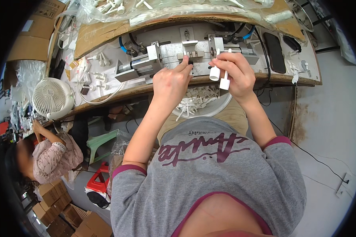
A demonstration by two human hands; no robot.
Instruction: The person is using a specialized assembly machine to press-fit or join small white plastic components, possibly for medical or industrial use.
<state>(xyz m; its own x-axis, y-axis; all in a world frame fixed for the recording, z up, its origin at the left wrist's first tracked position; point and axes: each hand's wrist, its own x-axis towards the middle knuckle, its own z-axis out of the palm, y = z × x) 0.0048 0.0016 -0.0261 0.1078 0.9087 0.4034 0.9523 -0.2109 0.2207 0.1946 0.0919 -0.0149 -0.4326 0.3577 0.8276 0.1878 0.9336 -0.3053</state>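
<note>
My right hand [239, 75] is closed around two white plastic pieces, each with a thin stem and a wider cup-like end. One piece [214, 74] hangs at the fingertips, and the other piece [224, 83] sits slightly lower beside it. My left hand [171, 85] reaches up to a small metal block fixture [194, 55], its index fingertip touching the fixture's left part. The left fingers are close together, and whatever they pinch is hidden. Metal cylinder clamps flank the fixture, a left clamp [144, 63] and a right clamp [241, 51].
Below the bench edge, a white basket [225, 103] holds many white stemmed pieces. A black phone [274, 53] lies right of the clamps. At left stand a white fan [52, 98] and loose white parts [100, 82]. Cardboard [103, 37] edges the bench's back. Another person [57, 156] sits at left.
</note>
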